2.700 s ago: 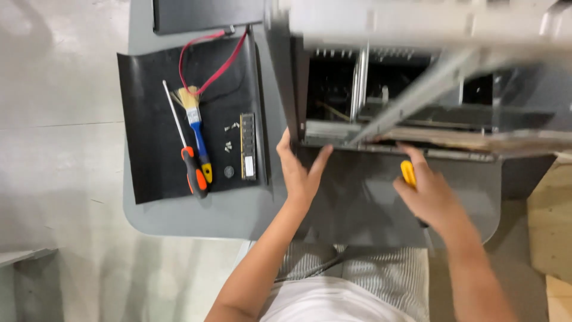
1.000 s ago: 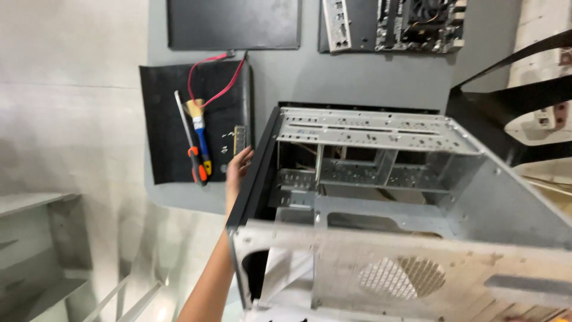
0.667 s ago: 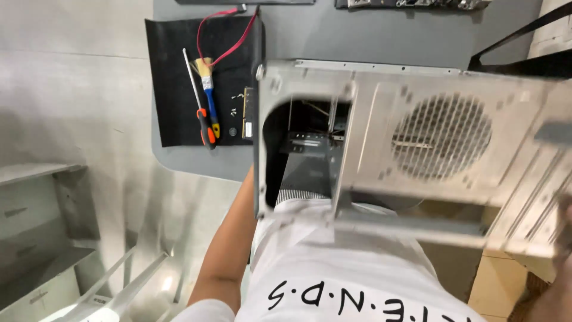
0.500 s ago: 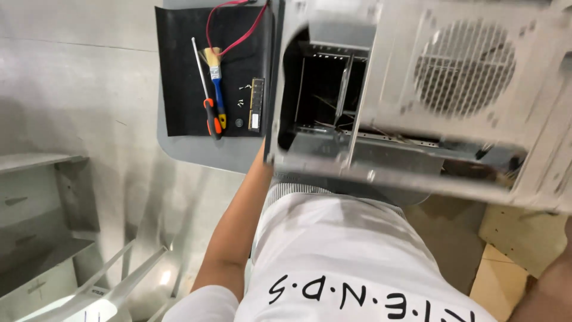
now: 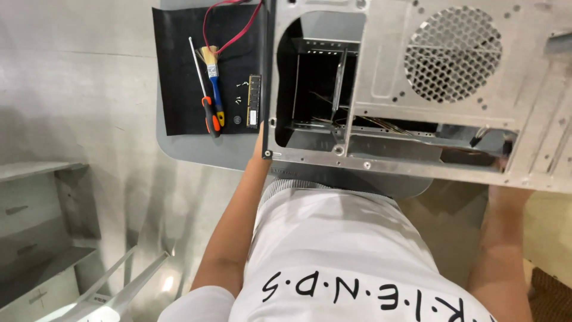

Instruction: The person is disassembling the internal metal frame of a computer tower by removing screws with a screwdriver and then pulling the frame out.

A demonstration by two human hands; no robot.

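Over our grey desk (image 5: pixel 196 149), we lift the metal computer case (image 5: pixel 417 89); both hands sit hidden behind it, grip unclear.

You hold a bare silver computer case (image 5: pixel 417 89) up over the grey table's near edge, its rear panel turned toward you. A round honeycomb fan grille sits at the upper right of that panel, and a large rectangular opening at the left shows the dark interior with a metal bracket and thin loose wires. The case tilts slightly, its lower edge sloping down to the right.
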